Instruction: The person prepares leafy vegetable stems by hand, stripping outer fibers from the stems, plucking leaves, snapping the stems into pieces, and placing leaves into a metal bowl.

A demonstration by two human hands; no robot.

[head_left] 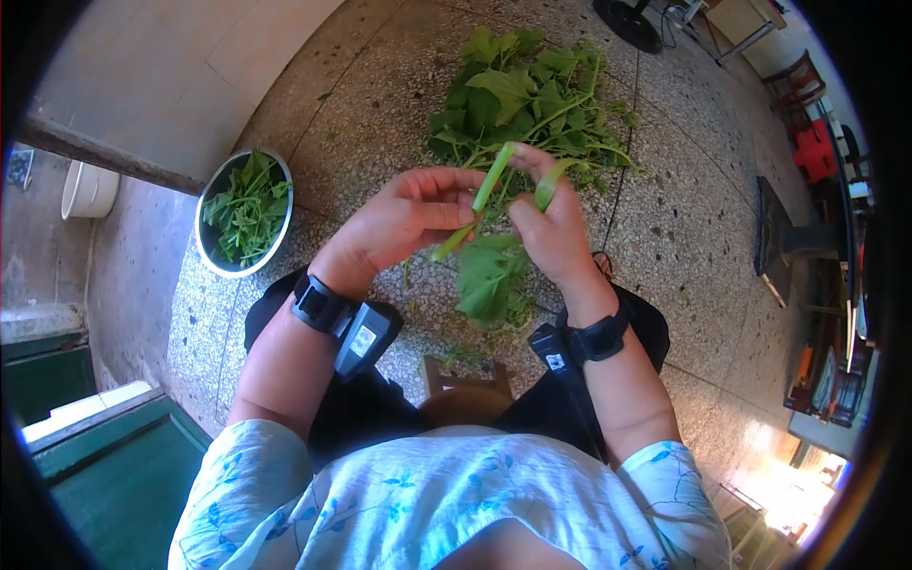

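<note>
My left hand [432, 211] is closed around a pale green leafy stem [493, 179], thumb and fingers pinching it in front of me. Close by on the right, my right hand [551, 214] is also closed, with a strip of green peel or stalk [554, 182] between its thumb and fingers. Below the hands hangs a broad green leaf [489, 277]; whether it belongs to the held stem I cannot tell. Beyond them a heap of leafy green vines [532, 100] lies on the speckled floor.
A metal-rimmed basin [201, 249] with cut greens stands at the left. A small wooden stool [439, 380] is between my legs. A white bucket [90, 190] is at far left, a round black base [629, 26] at the top, and a red chair [813, 152] at right.
</note>
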